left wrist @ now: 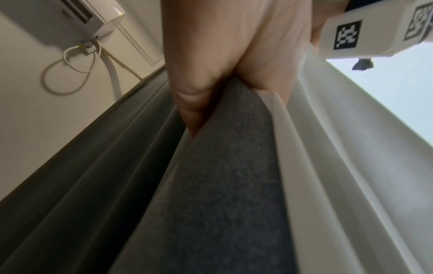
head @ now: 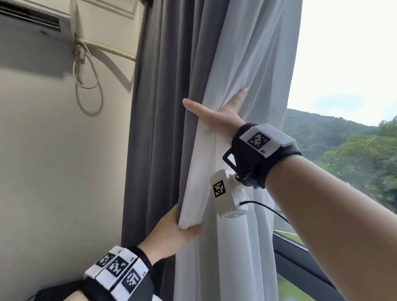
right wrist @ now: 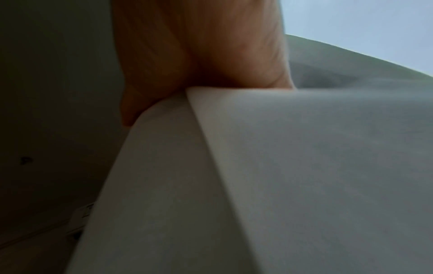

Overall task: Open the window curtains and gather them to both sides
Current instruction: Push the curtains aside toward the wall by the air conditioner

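A dark grey curtain (head: 157, 125) hangs bunched at the window's left side, with a white sheer curtain (head: 251, 49) beside it. My right hand (head: 215, 100) is raised against the sheer, its thumb stretched left across the front edge and a straight finger showing behind a fold. The fabric runs into the fork of that hand (right wrist: 199, 55), over the white cloth (right wrist: 293, 166). Lower down my left hand (head: 187, 227) grips the sheer's edge, thumb in front, fingers hidden behind. In the left wrist view this hand (left wrist: 211, 74) pinches the grey cloth (left wrist: 222, 185) and the white cloth (left wrist: 328, 166) together.
An air conditioner (head: 27, 14) is mounted high on the cream wall at left, with a looped cable (head: 88, 87) hanging below it. To the right the window glass (head: 357, 89) is uncovered, showing trees and hills. A dark window frame (head: 302, 266) runs along the bottom right.
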Motion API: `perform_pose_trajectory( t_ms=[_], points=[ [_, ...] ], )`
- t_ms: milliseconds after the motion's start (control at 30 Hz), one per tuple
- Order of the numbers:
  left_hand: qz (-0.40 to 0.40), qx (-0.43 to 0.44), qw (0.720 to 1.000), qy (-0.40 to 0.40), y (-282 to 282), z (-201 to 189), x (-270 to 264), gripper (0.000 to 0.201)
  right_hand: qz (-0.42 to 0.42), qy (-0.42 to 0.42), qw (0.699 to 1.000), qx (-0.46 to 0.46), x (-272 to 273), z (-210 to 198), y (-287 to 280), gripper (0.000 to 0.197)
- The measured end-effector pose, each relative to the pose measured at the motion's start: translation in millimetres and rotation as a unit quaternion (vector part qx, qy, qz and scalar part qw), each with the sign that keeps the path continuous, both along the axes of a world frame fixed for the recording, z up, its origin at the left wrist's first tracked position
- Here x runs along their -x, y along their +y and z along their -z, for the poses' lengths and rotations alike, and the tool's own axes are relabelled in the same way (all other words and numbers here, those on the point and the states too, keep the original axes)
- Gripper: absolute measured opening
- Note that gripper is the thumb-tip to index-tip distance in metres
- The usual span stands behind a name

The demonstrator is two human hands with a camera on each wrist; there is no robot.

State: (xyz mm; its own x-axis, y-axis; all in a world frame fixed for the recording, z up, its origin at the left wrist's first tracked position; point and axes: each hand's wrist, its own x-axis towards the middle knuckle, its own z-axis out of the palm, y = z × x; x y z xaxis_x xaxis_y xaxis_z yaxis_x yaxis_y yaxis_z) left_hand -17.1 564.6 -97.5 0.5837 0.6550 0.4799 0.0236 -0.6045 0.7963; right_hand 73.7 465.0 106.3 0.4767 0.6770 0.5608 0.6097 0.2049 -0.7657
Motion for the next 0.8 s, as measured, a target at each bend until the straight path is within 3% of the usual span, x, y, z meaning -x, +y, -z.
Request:
perform_pose_trajectory(
  t_ms=[100, 333, 467, 567, 633, 800],
  points=[
    [0.025, -0.005, 1.0, 0.008, 22, 1, 17, 0.045, -0.004, 0.019, 1.0, -0.007, 11, -2, 28, 0.151],
    [0.09, -0.019, 0.995, -0.027, 70, -1, 54, 0.08, -0.032, 0.038, 0.999, 0.011, 60, -11, 97, 0.134],
    [0.018, -0.042, 0.994, -0.098, 89, -2, 59, 0.058, -0.061, 0.033, 0.998, -0.011, 90, -12, 130, 0.124],
    [-0.058, -0.05, 0.99, -0.122, 102, -2, 58, 0.061, -0.095, 0.037, 0.994, -0.03, 104, -13, 146, 0.114],
    [-0.097, -0.035, 0.986, -0.134, 113, -2, 55, 0.052, -0.108, 0.054, 0.992, -0.042, 107, -13, 153, 0.107],
    [-0.158, -0.01, 0.981, -0.111, 140, 0, 46, 0.032, -0.047, 0.082, 0.994, -0.059, 92, -9, 163, 0.071]
  ],
)
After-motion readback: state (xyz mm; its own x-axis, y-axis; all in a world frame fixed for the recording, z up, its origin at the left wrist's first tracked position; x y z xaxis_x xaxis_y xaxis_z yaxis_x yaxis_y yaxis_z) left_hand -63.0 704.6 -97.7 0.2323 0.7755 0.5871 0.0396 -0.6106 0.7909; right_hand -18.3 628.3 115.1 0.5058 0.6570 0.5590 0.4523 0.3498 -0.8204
